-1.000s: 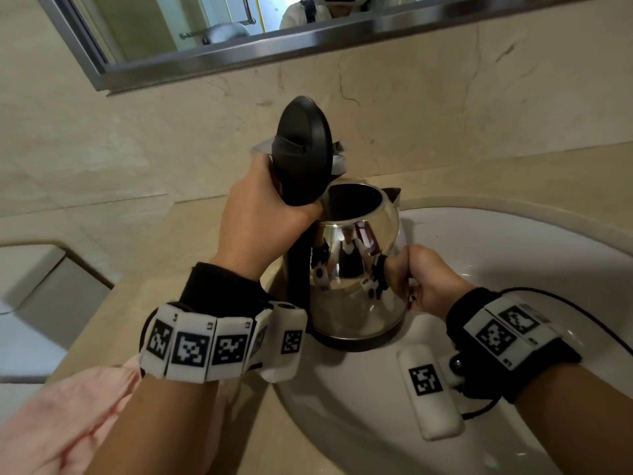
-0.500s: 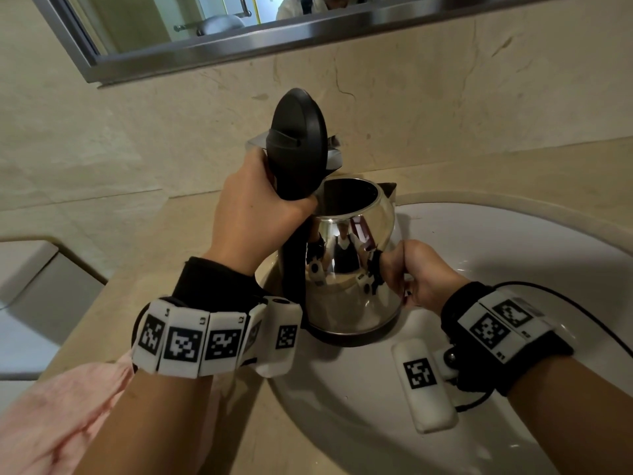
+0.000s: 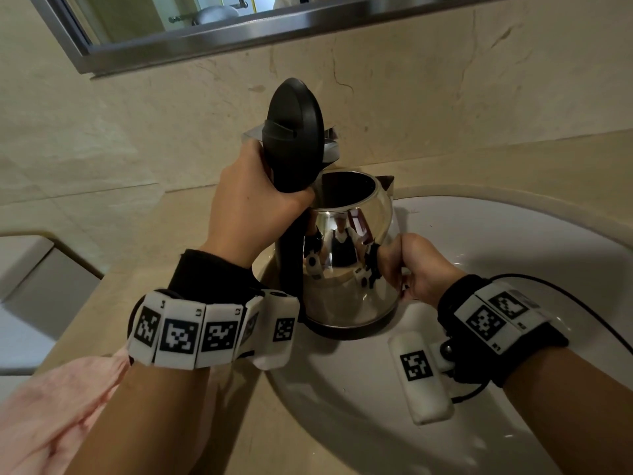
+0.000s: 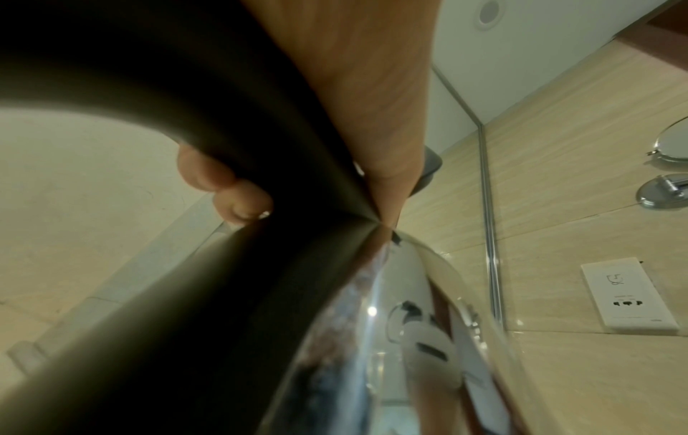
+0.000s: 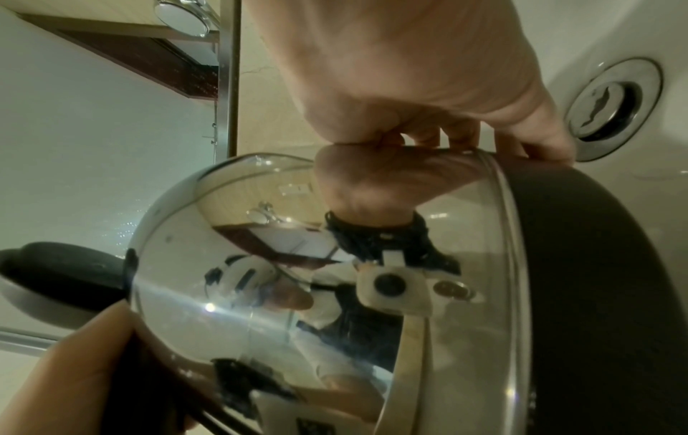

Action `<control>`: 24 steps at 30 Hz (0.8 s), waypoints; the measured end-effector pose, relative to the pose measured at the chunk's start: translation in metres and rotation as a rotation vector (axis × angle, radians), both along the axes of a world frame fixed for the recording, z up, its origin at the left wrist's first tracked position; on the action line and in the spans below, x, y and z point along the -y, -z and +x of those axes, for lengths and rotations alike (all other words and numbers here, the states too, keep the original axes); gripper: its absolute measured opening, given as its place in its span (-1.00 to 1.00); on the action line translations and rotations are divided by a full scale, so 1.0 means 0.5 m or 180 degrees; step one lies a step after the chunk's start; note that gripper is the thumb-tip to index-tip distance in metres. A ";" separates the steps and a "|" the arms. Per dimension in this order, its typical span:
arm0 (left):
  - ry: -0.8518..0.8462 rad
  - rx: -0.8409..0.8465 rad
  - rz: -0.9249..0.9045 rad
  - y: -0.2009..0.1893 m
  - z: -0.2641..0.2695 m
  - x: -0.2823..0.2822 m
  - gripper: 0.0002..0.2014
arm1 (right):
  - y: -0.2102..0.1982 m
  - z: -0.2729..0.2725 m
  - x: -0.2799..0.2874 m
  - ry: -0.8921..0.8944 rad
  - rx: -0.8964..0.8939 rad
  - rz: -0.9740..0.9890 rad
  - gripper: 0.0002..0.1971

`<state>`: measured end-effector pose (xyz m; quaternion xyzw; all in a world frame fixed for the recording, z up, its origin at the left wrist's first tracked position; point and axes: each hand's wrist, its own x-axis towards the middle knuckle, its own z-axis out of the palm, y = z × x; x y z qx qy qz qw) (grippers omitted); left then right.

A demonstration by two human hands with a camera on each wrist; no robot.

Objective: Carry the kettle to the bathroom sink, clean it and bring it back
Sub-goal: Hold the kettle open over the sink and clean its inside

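Observation:
A shiny steel kettle [image 3: 349, 279] with a black handle stands upright at the left rim of the white sink [image 3: 513, 241]. Its black lid [image 3: 294, 132] is flipped up and the mouth is open. My left hand [image 3: 253, 207] grips the top of the handle [image 4: 186, 117], and the fingertips [image 4: 242, 203] wrap round it. My right hand [image 3: 418, 265] is curled against the kettle's lower right side. In the right wrist view, its fingers [image 5: 540, 147] lie over the black base rim of the kettle [image 5: 260, 294]. What is inside the kettle is hidden.
A pink cloth [image 3: 51, 416] lies on the beige counter [image 3: 137, 234] at the front left. A steel mirror frame [image 3: 239, 32] runs along the wall above. The sink drain [image 5: 614, 109] is to the right of the kettle. A wall socket [image 4: 629, 297] sits on the tiled wall.
Both hands keep their places on the kettle, which stays upright at the sink's rim. Only the view shifts slightly.

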<state>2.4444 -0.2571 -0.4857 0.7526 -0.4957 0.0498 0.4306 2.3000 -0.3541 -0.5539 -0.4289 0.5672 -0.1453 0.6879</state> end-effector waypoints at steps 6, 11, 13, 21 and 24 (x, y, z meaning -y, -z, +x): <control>-0.0011 -0.0018 -0.0020 0.001 -0.001 0.000 -0.53 | 0.003 -0.005 0.002 -0.0054 -0.0088 -0.0132 -0.92; -0.0040 -0.0032 -0.0019 0.000 -0.002 -0.001 -0.55 | 0.004 -0.007 0.005 -0.0068 0.0089 -0.0137 -0.80; -0.0045 -0.0062 -0.0032 -0.001 -0.003 -0.001 -0.54 | -0.005 -0.004 -0.002 -0.0058 0.0087 -0.0135 -0.89; -0.0036 -0.0057 -0.0024 -0.003 -0.003 -0.002 -0.57 | 0.002 -0.014 0.005 -0.0108 0.0081 -0.0203 -0.67; -0.0025 -0.0038 -0.0006 -0.002 -0.004 -0.002 -0.59 | -0.003 -0.012 0.002 -0.0166 0.0032 -0.0196 -0.83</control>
